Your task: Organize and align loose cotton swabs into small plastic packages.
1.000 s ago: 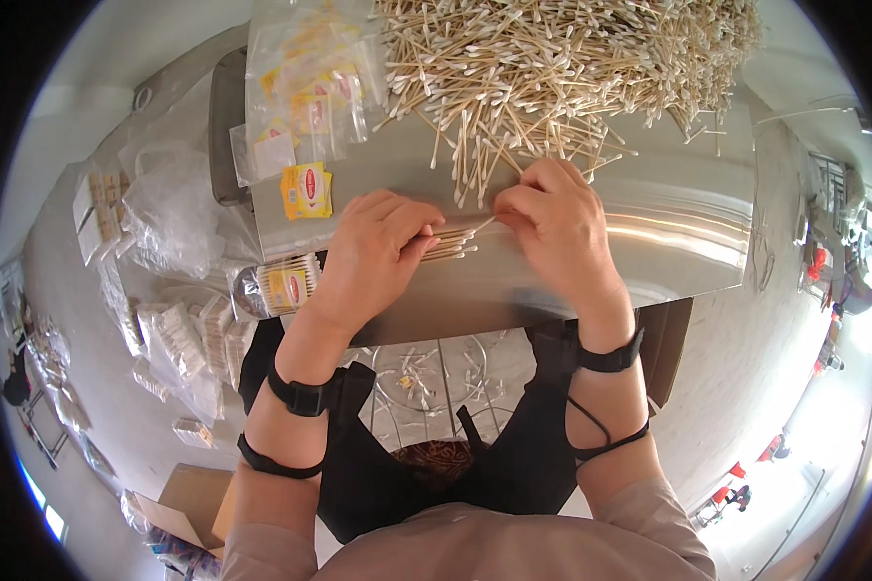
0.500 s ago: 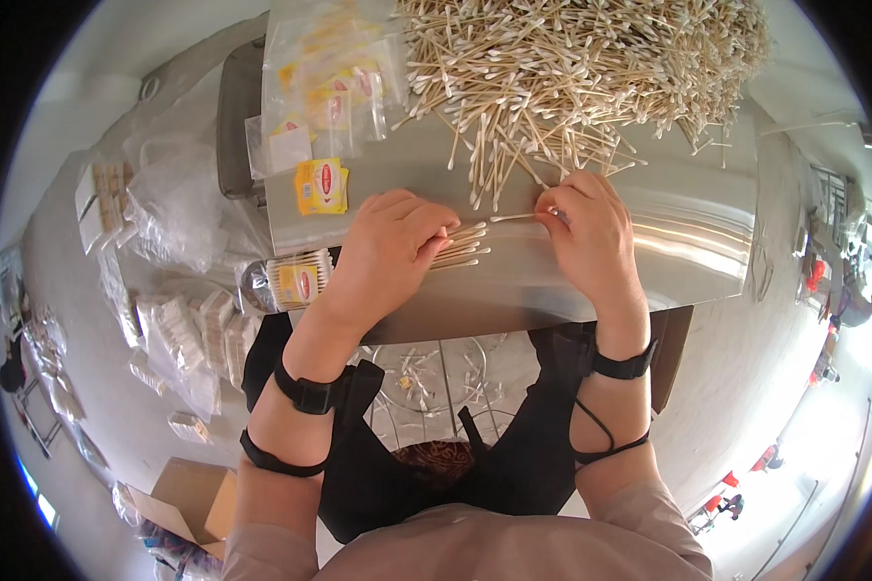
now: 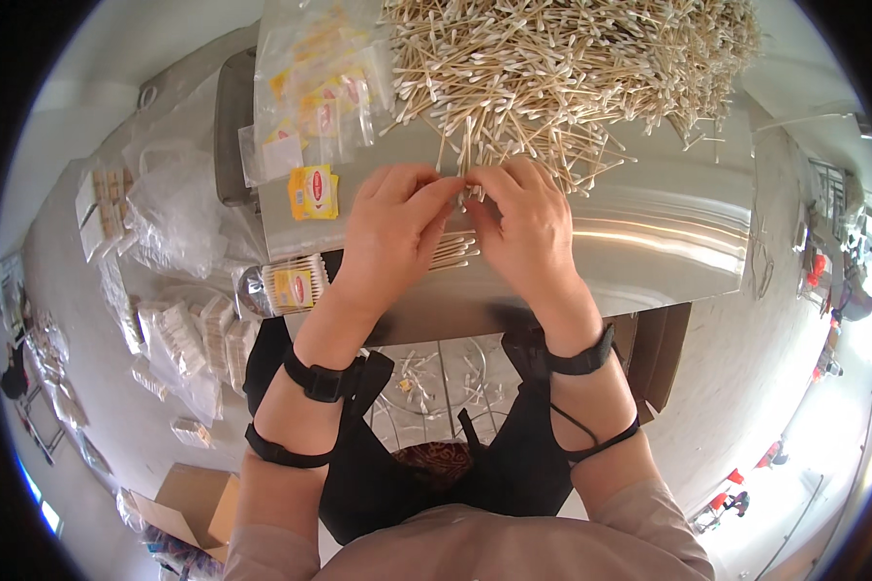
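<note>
My left hand [image 3: 393,228] and my right hand [image 3: 531,223] meet fingertip to fingertip at the near edge of a big heap of cotton swabs [image 3: 552,68]. Both hands are closed, with thumbs and forefingers pinched round cotton swabs [image 3: 463,204] whose white tips peek out between them; how many is hidden. Several more swabs [image 3: 455,254] lie side by side on the metal table [image 3: 649,208], partly under my left hand. By my left wrist sits a clear pack of swabs [image 3: 295,284] with a yellow label.
Yellow cards [image 3: 313,193] are stacked left of my hands, and clear bags with yellow labels [image 3: 325,87] spread beyond them. A dark bin [image 3: 234,126] stands off the table's left edge. Wrapped bundles [image 3: 174,334] and an open cardboard box [image 3: 189,504] are lower left.
My right hand has moved left to meet my left hand. The left fingers have shifted up toward the heap, away from the row of swabs on the table.
</note>
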`<state>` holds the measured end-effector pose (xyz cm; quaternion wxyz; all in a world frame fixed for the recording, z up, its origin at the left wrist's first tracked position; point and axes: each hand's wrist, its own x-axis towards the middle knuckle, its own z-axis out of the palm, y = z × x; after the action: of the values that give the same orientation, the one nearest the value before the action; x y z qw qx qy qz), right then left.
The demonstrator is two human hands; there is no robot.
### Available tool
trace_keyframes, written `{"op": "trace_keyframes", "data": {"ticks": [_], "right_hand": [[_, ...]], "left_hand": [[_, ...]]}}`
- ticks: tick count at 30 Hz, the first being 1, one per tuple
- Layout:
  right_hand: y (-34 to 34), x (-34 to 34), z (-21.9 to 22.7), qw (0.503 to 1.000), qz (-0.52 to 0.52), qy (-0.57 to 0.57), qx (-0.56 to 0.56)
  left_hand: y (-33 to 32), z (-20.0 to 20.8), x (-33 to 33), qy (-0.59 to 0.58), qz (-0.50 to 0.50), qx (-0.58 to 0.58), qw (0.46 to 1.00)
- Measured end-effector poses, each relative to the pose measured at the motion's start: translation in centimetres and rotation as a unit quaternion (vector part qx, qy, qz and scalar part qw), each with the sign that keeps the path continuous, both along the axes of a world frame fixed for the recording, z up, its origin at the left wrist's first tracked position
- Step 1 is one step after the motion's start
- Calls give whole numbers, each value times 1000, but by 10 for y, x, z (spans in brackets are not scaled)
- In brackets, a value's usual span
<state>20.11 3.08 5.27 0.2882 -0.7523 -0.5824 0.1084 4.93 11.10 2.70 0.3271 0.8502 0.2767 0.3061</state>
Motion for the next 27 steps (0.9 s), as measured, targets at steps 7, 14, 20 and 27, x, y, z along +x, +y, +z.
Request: {"op": "trace_keyframes", "data": {"ticks": [7,14,20,27], "right_hand": [[-3,10,-4,999,0,-31,33],[-5,19,-7,998,-35,-47,32],[-4,15,-7,997,-44,-51,22],[-7,24,-8,997,-57,-50,29]], "left_hand": [[-3,4,8,58,-21,22,998],[3,-5,6,46,13,48,998],[7,-10,10,49,86,46,994],[11,-2,-1,53,60,18,997]]}}
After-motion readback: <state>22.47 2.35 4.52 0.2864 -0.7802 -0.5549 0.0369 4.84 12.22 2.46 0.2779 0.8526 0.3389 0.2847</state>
